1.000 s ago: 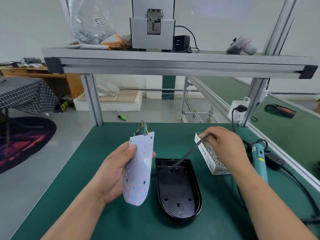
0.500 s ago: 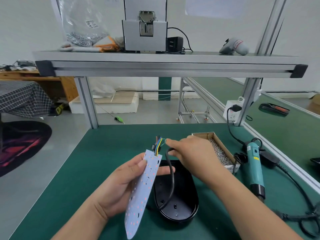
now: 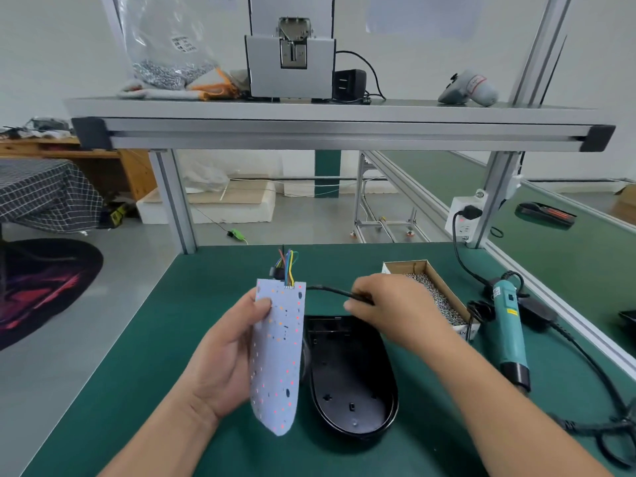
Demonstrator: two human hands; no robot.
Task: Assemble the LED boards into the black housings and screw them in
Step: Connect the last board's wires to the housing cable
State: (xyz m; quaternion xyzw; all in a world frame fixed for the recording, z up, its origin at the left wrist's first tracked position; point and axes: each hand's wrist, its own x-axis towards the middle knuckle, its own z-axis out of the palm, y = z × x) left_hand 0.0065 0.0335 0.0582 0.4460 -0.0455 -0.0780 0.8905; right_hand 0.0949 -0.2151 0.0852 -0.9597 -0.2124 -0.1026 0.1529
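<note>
1. Head view: the left hand grips the LED board upright by its edge, coloured wires sprouting from the top.
2. The right hand pinches a black cable above the black housing, which lies open on the green table.
3. Just right, a box of screws, partly hidden by that hand; beyond it, a teal screwdriver.

A single head-worn, wide-angle view looks forward and down from close above a green table. Both forearms reach in from the bottom edge. A shelf crosses the upper frame, bowed by the lens, with the room's floor visible beneath it.
</note>
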